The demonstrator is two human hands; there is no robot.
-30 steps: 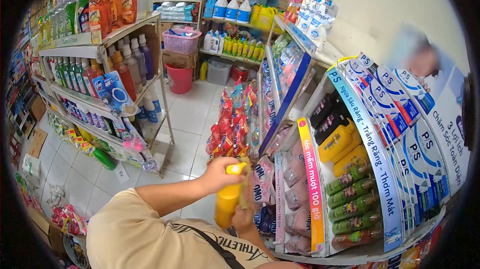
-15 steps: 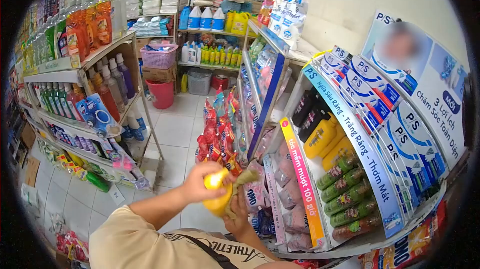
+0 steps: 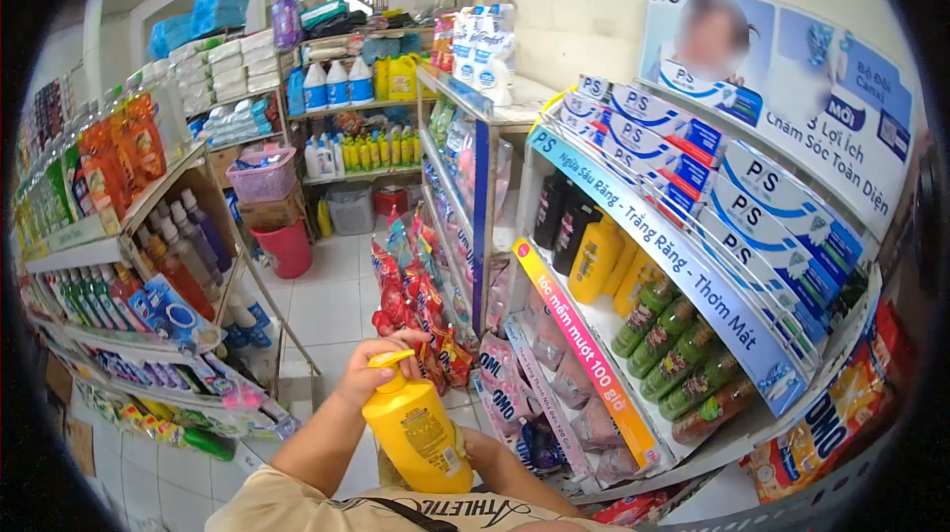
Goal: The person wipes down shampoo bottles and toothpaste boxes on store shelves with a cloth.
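Observation:
I hold a yellow pump bottle [image 3: 418, 436] upright, close to my chest. My left hand [image 3: 374, 374] grips its pump head and neck from above. My right hand [image 3: 487, 457] holds the bottle low on its right side, partly hidden behind it. The bottle's back label faces me. Just to the right is a tilted shelf rack [image 3: 594, 359] with more yellow bottles [image 3: 598, 260], black bottles [image 3: 560, 213] and green bottles [image 3: 661, 326].
Boxes of PS toothpaste [image 3: 752, 197] fill the rack's top tier and pink OMO packs [image 3: 554, 384] its lower tier. Red sachets [image 3: 411, 299] hang along the aisle ahead. A shelf of detergent bottles [image 3: 148, 255] stands on the left, a red bucket [image 3: 289, 247] beyond on the tiled floor.
The bottle was tilted and rubbed with an olive cloth in my right hand; now it stands upright and lower. The view has tilted up and to the right.

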